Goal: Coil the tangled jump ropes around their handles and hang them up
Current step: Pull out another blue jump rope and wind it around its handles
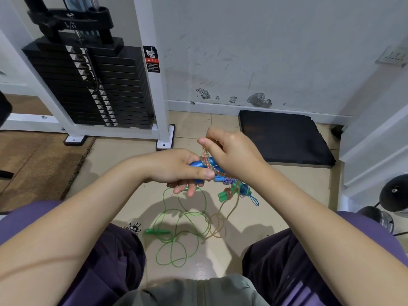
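My left hand (176,167) grips a pair of blue handles (202,163) held level above the floor. A translucent pink-orange rope (206,159) is looped around those handles, and my right hand (231,152) pinches a loop of it just above them. The rope's tail (223,214) hangs down to the tiles. On the floor below lies a loose green rope (176,228) with one green handle (157,231). Just right of my hands sits a heap of wound ropes: a purple-white one (229,180), green handles (223,196) and a blue one (246,191).
A black weight stack (92,85) in a white frame stands at the back left, with its foot (164,144) near my hands. A black mat (284,138) lies against the scuffed wall at the right. Dark dumbbell ends (395,193) sit at the far right. My knees flank the ropes.
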`<state>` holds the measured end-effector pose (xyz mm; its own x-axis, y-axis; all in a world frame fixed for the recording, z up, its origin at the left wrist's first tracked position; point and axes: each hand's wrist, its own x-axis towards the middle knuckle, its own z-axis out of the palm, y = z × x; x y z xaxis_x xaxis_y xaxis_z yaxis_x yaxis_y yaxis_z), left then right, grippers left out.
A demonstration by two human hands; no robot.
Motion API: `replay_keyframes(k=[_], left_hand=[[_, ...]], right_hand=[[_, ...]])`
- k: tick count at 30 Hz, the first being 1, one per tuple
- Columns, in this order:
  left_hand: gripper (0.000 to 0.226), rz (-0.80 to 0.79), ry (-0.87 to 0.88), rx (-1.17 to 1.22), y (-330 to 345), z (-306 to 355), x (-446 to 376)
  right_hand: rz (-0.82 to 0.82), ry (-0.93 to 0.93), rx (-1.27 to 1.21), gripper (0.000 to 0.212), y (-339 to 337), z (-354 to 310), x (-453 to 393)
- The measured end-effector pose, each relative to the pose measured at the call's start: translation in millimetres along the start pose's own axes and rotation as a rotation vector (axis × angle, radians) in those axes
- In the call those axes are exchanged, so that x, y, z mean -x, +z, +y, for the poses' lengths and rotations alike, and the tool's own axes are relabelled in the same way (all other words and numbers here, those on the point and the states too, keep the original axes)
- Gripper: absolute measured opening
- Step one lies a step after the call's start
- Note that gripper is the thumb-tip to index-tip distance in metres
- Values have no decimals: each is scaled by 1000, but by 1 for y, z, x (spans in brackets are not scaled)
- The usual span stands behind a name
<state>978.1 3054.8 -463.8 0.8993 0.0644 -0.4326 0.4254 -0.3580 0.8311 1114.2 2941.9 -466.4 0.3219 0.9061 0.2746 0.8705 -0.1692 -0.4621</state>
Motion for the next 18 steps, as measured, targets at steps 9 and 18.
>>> replay_keyframes(k=[9, 18], left_hand=[[39, 111, -12, -70, 0, 4, -1], [29, 161, 47, -144, -1, 2, -1]], right_hand=[[155, 95, -74, 32, 7, 1, 1], [23, 288, -260, 36, 13, 5, -3]])
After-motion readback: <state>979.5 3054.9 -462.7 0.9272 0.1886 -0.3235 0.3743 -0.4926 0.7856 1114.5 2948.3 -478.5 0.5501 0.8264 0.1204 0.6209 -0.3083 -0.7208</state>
